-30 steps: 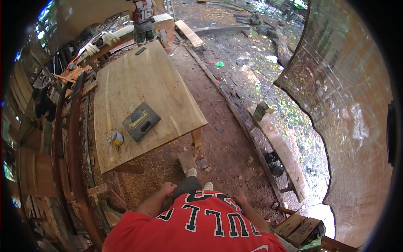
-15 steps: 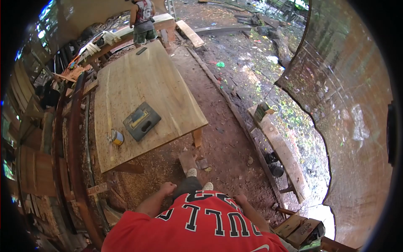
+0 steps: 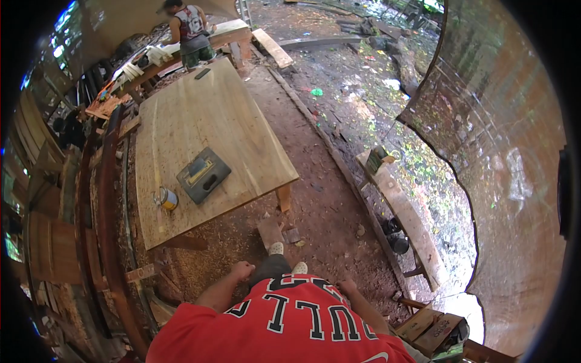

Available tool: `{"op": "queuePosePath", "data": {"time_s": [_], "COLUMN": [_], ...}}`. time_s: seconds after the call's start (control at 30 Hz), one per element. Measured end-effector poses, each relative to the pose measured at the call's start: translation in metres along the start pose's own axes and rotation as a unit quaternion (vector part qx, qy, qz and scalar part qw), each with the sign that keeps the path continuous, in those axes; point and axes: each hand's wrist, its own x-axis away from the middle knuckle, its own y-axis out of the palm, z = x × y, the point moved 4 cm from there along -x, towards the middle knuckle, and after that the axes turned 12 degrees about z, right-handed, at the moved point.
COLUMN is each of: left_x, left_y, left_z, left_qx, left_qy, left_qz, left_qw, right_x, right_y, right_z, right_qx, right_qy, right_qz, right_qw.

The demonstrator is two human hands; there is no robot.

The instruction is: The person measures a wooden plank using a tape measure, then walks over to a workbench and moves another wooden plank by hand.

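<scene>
My left hand (image 3: 244,270) rests by my left knee, its fingers curled in and nothing visible in them. On the other side, my right hand (image 3: 347,287) lies close to my right thigh; it is small in view and its fingers are partly hidden. Ahead of my feet stands a large wooden table (image 3: 218,115). On its near end lie a dark flat case (image 3: 212,181) with a yellow-marked front and a handle hole, and a small tin can (image 3: 167,198). A phone-like dark object (image 3: 202,73) lies at the far end. Neither hand touches these things.
A co-worker (image 3: 192,30) stands at a workbench (image 3: 224,37) beyond the table. A narrow bench (image 3: 405,212) is on the right, with a cardboard box (image 3: 426,333) near my right side. Long dark timbers (image 3: 112,212) run along the left. Sawdust covers the ground.
The co-worker has shifted left along the far workbench, with head and arms now showing more. My hands and the things on the table stay where they were.
</scene>
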Motion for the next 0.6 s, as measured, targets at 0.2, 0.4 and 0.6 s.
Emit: {"op": "queuePosePath", "data": {"time_s": [0.2,0.4,0.6], "left_x": [0.005,0.004,0.008], "left_y": [-0.004,-0.001,0.0], "left_z": [0.007,0.003,0.005], "left_qx": [-0.022,-0.011,-0.012], "left_qy": [-0.002,-0.012,-0.016], "left_qz": [-0.016,-0.013,-0.012], "left_qw": [1.0,1.0,1.0], "right_x": [0.006,-0.011,-0.007], "right_y": [-0.003,0.005,-0.002], "right_z": [-0.002,0.002,-0.001], "right_qx": [0.02,0.256,0.181], "right_qy": [-0.017,-0.193,-0.159], "right_qz": [0.009,0.012,0.029], "right_qw": [1.0,0.947,0.97]}}
